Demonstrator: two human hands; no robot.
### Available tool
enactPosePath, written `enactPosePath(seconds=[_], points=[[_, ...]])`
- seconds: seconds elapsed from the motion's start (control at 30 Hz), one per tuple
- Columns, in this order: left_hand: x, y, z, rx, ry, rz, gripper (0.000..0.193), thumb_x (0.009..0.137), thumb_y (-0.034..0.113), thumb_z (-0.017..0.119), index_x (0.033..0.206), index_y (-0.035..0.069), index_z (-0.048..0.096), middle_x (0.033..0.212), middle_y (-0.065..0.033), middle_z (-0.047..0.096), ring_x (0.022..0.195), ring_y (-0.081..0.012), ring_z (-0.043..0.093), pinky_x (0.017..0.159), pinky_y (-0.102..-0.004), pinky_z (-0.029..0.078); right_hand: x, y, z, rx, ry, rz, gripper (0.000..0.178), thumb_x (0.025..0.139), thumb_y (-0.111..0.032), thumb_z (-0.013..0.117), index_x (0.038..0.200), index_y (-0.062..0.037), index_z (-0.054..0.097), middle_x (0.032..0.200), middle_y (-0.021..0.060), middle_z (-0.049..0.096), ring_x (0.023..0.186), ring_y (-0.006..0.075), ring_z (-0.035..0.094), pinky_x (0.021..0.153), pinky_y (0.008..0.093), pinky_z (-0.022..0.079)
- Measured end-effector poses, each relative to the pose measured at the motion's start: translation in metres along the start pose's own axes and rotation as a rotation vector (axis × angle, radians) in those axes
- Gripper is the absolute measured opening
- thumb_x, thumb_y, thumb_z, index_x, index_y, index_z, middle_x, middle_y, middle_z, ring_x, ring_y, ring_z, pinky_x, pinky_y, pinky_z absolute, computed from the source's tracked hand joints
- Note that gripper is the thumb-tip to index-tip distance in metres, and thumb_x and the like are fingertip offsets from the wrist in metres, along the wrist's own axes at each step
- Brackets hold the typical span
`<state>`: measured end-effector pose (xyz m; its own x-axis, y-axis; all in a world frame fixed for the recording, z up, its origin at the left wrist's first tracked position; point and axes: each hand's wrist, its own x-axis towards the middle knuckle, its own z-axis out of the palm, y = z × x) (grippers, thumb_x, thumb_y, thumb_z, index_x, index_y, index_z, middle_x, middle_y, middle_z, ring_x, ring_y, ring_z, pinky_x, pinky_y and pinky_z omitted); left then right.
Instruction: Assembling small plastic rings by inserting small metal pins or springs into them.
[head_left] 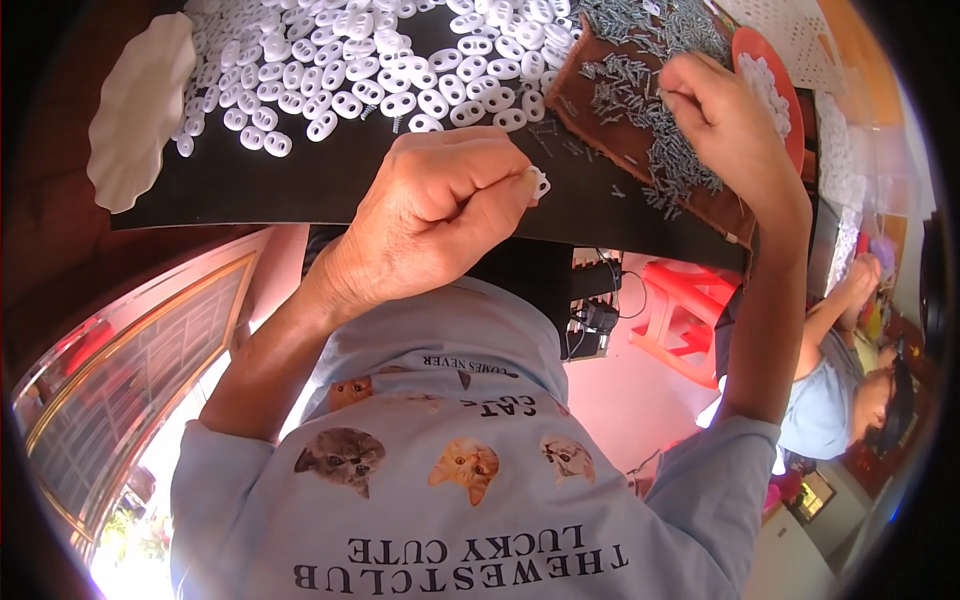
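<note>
Mostly unstarted: big heap of white oval two-hole plastic pieces (400, 60) waits.
Left hand (430, 215) pinches one white oval piece (540, 183); right hand (725, 115) fingertips closed in small grey metal pins (640, 100) on brown tray (590, 115).

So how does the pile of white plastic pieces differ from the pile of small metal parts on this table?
The white oval plastic pieces are rounded, with two holes each, and lie on the black table top; the small grey metal parts are thin, far smaller, and heaped on a brown tray. The left hand pinches one white piece; the right hand reaches into the metal parts. Both are loose heaps.
</note>
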<state>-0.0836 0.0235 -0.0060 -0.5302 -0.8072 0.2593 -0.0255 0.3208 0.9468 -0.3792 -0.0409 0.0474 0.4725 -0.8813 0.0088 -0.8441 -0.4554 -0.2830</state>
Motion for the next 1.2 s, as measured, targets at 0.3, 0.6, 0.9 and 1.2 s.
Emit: enactPosePath(seconds=[0.3, 0.6, 0.9, 1.2], points=[[-0.002, 0.004, 0.001, -0.01, 0.016, -0.037, 0.011, 0.094, 0.0, 0.055, 0.09, -0.007, 0.062, 0.073, -0.0067, 0.057, 0.063, -0.0126, 0.054, 0.06, -0.0272, 0.045, 0.031, -0.021, 0.003, 0.003, 0.021, -0.162, 0.007, 0.093, -0.005, 0.058, 0.099, -0.0007, 0.058, 0.091, 0.0127, 0.057, 0.079, 0.0311, 0.058, 0.069, 0.0366, 0.045], [-0.003, 0.003, 0.0, 0.002, 0.023, -0.037, 0.012, 0.095, 0.001, 0.055, 0.09, -0.007, 0.062, 0.073, -0.0065, 0.056, 0.064, -0.0126, 0.054, 0.061, -0.0269, 0.046, 0.041, -0.011, 0.001, -0.084, -0.074, -0.203, 0.009, 0.093, -0.008, 0.058, 0.098, -0.0001, 0.056, 0.091, 0.0146, 0.055, 0.085, 0.0362, 0.057, 0.072, 0.0407, 0.046], [-0.004, 0.003, 0.001, -0.038, 0.024, -0.041, 0.012, 0.095, 0.001, 0.055, 0.09, -0.007, 0.062, 0.073, -0.0067, 0.057, 0.065, -0.0136, 0.055, 0.062, -0.028, 0.046, 0.048, -0.023, -0.002, -0.315, -0.094, -0.228, 0.011, 0.094, -0.01, 0.056, 0.094, 0.001, 0.052, 0.093, 0.0162, 0.055, 0.089, 0.0395, 0.056, 0.073, 0.0443, 0.045], [-0.005, 0.002, 0.001, -0.041, 0.037, -0.04, 0.012, 0.095, 0.001, 0.055, 0.09, -0.007, 0.061, 0.077, -0.0079, 0.06, 0.07, -0.0146, 0.058, 0.066, -0.0274, 0.048, 0.053, -0.05, -0.015, -0.364, -0.251, -0.074, 0.005, 0.085, -0.002, 0.056, 0.087, -0.0001, 0.06, 0.092, 0.0167, 0.061, 0.088, 0.0362, 0.062, 0.077, 0.0444, 0.049]])
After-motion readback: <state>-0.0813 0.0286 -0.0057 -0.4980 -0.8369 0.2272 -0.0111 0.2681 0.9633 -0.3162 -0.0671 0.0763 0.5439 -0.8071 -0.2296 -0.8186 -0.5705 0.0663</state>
